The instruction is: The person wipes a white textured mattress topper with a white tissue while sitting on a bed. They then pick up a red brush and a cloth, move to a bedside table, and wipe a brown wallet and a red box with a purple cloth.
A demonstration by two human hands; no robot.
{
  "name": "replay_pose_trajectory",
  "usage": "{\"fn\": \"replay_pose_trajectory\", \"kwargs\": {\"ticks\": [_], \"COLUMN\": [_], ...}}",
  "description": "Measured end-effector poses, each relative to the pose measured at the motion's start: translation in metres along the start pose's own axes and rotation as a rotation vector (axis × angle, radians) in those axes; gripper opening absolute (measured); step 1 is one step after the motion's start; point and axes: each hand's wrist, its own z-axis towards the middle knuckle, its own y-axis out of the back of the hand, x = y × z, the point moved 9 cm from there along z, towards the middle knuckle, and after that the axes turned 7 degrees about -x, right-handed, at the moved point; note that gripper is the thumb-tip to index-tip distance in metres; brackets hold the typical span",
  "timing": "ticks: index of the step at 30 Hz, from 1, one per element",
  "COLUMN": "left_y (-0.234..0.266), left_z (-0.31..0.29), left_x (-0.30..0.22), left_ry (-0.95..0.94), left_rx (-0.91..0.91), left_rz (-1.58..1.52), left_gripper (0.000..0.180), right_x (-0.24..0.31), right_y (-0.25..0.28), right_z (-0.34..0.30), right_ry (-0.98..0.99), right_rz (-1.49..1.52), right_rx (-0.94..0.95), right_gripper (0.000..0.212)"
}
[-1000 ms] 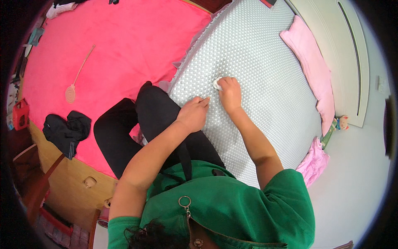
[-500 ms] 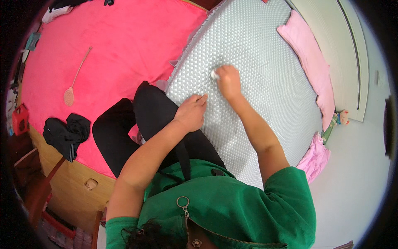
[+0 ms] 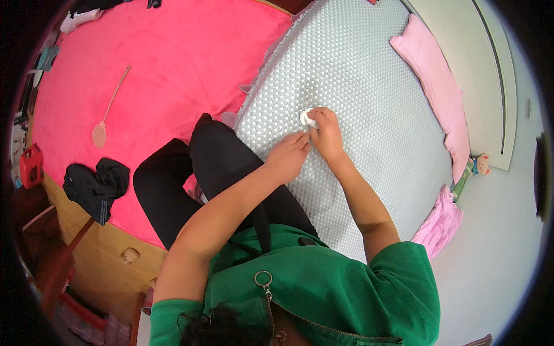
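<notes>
Pinched in my right hand (image 3: pixel 328 134) is a small crumpled white wad (image 3: pixel 306 117); whether it is tissue or cloth I cannot tell. The wad is against a pale grey mattress cover (image 3: pixel 346 69) with a raised, patterned surface. Just to its lower left, my left hand (image 3: pixel 288 155) lies on the same cover with its fingers stretched toward my right hand. The fingertips are close to my right wrist and hold nothing that I can see. A faint darker patch shows on the cover just beyond the wad.
A bright pink bedspread (image 3: pixel 173 52) covers the left side, bearing a fly swatter (image 3: pixel 100 134) and a black garment (image 3: pixel 95 184). A pink pillow (image 3: pixel 433 81) lies along the headboard (image 3: pixel 490 86). Pink cloth (image 3: pixel 440 224) and a small plush toy (image 3: pixel 480 164) sit at the right edge.
Both hands have shifted toward the lower right and sit closer together. The white wad has come nearer with my right hand and shows more fully.
</notes>
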Motion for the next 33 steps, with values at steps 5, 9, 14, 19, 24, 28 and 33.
{"fn": "replay_pose_trajectory", "kwargs": {"ticks": [5,9,14,19,24,28,33], "left_y": [-0.013,-0.012,-0.016,-0.014,-0.008,-0.01,-0.003], "left_z": [-0.01,-0.009,-0.01,-0.01,-0.012,-0.01,-0.006], "left_x": [0.002,0.001,0.009,0.007,0.001,0.01,0.007], "left_ry": [-0.092,-0.077,-0.043,-0.043,-0.141,-0.008,-0.023], "left_rx": [0.137,0.197,0.192,0.183,0.087,0.199,0.116], "left_rz": [0.114,0.141,0.076,0.109,0.136,0.017,-0.074], "left_gripper": [0.043,0.048,0.049,0.049,0.048,0.047,0.049], "right_x": [-0.021,-0.03,0.013,0.023,-0.019,0.049,0.01], "right_y": [-0.026,-0.034,-0.063,-0.075,-0.062,-0.073,-0.024], "right_z": [0.037,0.109,0.057,0.064,0.118,0.029,0.004], "right_ry": [0.059,0.059,0.162,0.377,0.072,0.224,-0.126], "right_rz": [-0.08,-0.15,-0.092,-0.042,-0.15,0.048,0.14], "right_rx": [-0.006,-0.125,-0.014,0.154,-0.027,0.08,0.032], "right_gripper": [0.033,0.028,0.014,0.02,0.014,0.021,0.028]}}
